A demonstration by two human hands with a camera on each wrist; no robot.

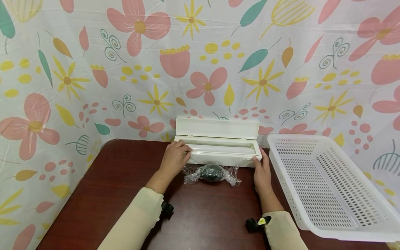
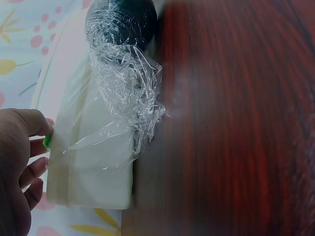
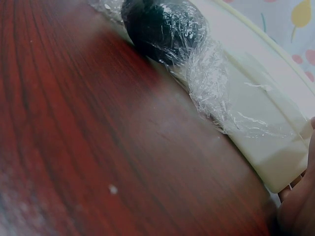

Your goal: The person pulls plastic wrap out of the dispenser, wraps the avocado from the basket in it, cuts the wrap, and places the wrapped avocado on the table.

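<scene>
A white cling film dispenser [image 1: 225, 160] stands at the table's back edge. Its lid [image 1: 217, 127] is up, and a film roll [image 1: 222, 149] lies inside. My left hand [image 1: 175, 156] grips the dispenser's left end, its thumb and a finger by a small green piece [image 2: 47, 141] on the edge. Around the right end, my right hand [image 1: 261, 173] holds with the thumb in front; some fingers are hidden. Before the box lies a dark green oval item [image 1: 211, 173], perhaps an avocado, wrapped in clear film with crumpled ends [image 2: 130, 93]. Film also clings to the dispenser's front.
A white perforated plastic basket [image 1: 318, 187] stands on the right side of the dark red-brown wooden table [image 1: 206, 222]. A flower-printed cloth [image 1: 206, 86] hangs behind the table and along its sides. Black straps [image 1: 167, 208] sit at both wrists.
</scene>
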